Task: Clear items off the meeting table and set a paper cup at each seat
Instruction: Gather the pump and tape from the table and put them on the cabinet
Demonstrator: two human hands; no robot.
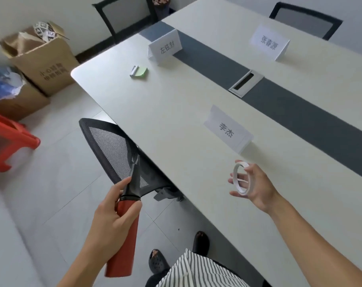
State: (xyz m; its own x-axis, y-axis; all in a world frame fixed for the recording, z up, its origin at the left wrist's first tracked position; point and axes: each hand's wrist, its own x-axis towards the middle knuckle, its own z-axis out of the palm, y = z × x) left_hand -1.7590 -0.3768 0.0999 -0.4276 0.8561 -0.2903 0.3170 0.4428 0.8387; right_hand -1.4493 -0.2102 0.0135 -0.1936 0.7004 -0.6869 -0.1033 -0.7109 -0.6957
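Clearing looks like the step in hand. The left hand (111,212) has its fingers wrapped round a red tube-shaped tool with a black tapered end (124,235), held off the table edge and low to the near left of the nearest white folded paper name card (227,129). The right hand (256,187) holds a thin white ring of tape (241,179) between thumb and curled fingers, above the cream tabletop (186,100) just on the near side of that card.

With both hands full, I judge it best to drop these off before going for the green sticky-note pad (141,71) and the small white object touching it, far to the left beyond the card. Keeping the tool's tapered end pointed away from the body seems wise. No paper cups are in view.

A dark grey strip (300,112) with a metal cable hatch (246,83) runs beyond the card. Left of the card are a black mesh chair (111,146) and, further off on the pale tiled floor, brown cardboard boxes (49,65) and a red plastic stool (12,139).
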